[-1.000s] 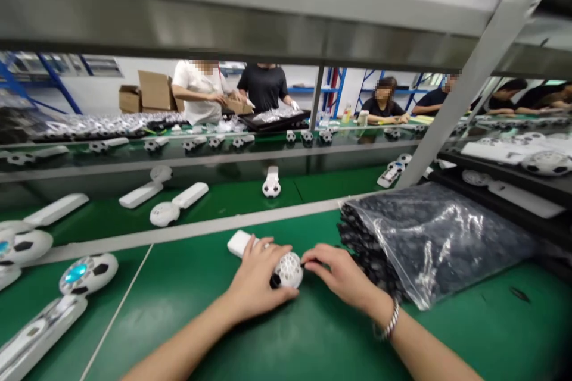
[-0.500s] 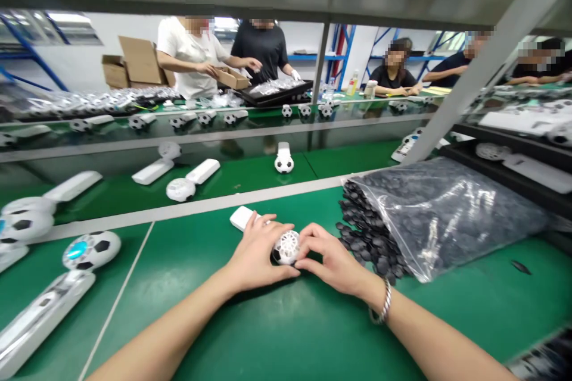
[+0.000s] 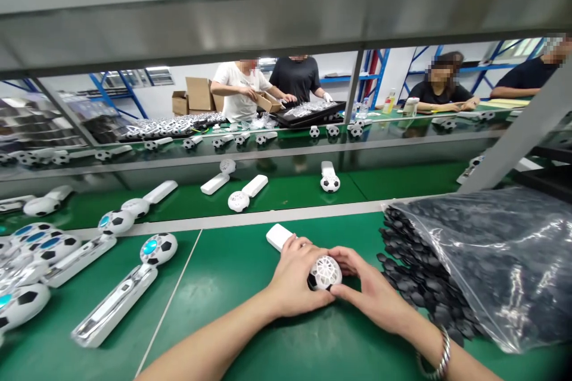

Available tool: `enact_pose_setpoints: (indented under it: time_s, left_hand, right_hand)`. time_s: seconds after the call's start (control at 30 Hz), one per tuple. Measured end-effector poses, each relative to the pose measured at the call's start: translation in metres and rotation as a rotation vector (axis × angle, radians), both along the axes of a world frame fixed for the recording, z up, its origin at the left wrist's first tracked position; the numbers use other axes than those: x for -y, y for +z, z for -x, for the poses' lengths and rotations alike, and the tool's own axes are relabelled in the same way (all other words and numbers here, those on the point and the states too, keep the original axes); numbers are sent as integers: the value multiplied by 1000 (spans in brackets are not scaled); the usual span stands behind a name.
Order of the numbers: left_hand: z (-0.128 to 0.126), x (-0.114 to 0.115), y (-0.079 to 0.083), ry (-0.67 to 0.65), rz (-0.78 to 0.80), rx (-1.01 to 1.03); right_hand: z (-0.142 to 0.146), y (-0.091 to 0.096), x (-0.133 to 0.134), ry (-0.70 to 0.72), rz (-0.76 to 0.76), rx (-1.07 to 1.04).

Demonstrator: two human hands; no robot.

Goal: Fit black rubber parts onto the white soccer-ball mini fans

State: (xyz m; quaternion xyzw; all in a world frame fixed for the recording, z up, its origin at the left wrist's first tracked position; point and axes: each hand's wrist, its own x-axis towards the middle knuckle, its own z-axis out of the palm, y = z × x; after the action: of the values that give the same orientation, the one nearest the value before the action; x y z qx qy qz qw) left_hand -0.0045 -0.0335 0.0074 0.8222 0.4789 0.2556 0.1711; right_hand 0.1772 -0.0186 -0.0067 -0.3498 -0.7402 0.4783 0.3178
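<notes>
A white handheld fan with a football-patterned head lies in front of me, grille facing up and its white handle pointing away to the left. My left hand is closed around the head's left side, covering where head and handle meet. On the right side, the fingers and thumb of my right hand curve against the rim of the head. Whether a small piece sits under those fingers is hidden. Beside my right hand lies a heap of small black plastic pieces, spilling from a clear plastic bag.
Several similar fans cluster at the left, one fan lying nearest. More fans rest on the green conveyor beyond the pale edge strip. A metal post slants at right, under an overhead shelf. Co-workers sit and stand across the line.
My view has swung left and tilted up, so the scene sits further right and lower. The right hand's fingers went from a pinch at the fan head's side to a wider hold around it.
</notes>
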Motion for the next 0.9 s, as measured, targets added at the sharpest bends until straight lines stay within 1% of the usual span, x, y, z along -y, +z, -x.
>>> enact_pose_setpoints:
  time_s: [0.13, 0.2, 0.23, 0.27, 0.3, 0.37, 0.4, 0.43, 0.47, 0.53, 0.6, 0.67, 0.73, 0.8, 0.87, 0.9]
  left_hand:
    - [9, -2, 1, -61, 25, 44]
    - [22, -11, 5, -74, 19, 71]
    - [31, -19, 8, -46, 2, 73]
    - [41, -28, 12, 31, -28, 53]
    - [52, -39, 16, 148, -62, 16]
    - [76, -66, 21, 429, -118, -85]
    - [87, -80, 22, 537, -126, -126]
    - [98, -94, 21, 608, -118, -158]
    - [107, -106, 19, 644, -95, -180]
    - [120, -126, 12, 654, -35, -211]
    - [125, -134, 5, 635, 3, -237]
    - [124, -128, 0, 605, -2, -257]
    - [125, -108, -3, 579, -23, -276]
    - [134, -77, -5, 557, -32, -296]
    - [152, -40, -7, 563, -37, -367]
    - [164, -20, -7, 590, -42, -416]
  right_hand:
    - [4, -1, 1, -30, -38, 68]
    - [5, -2, 2, -50, -56, 124]
    - [5, -2, 3, -60, -60, 156]
    - [5, -1, 3, -70, -61, 189]
    - [5, 0, 4, -71, -63, 218]
    - [5, 4, 4, -58, -71, 259]
    - [5, 6, 5, -47, -74, 270]
    - [4, 7, 5, -37, -75, 274]
    - [4, 8, 5, -32, -76, 275]
    - [4, 8, 5, -45, -80, 276]
    - [4, 5, 5, -57, -97, 267]
    - [3, 2, 5, -52, -126, 243]
    - [2, 1, 3, -44, -146, 219]
    - [2, 2, 2, -52, -157, 209]
    - [1, 3, 1, -57, -164, 209]
    - [1, 4, 1, -53, -165, 210]
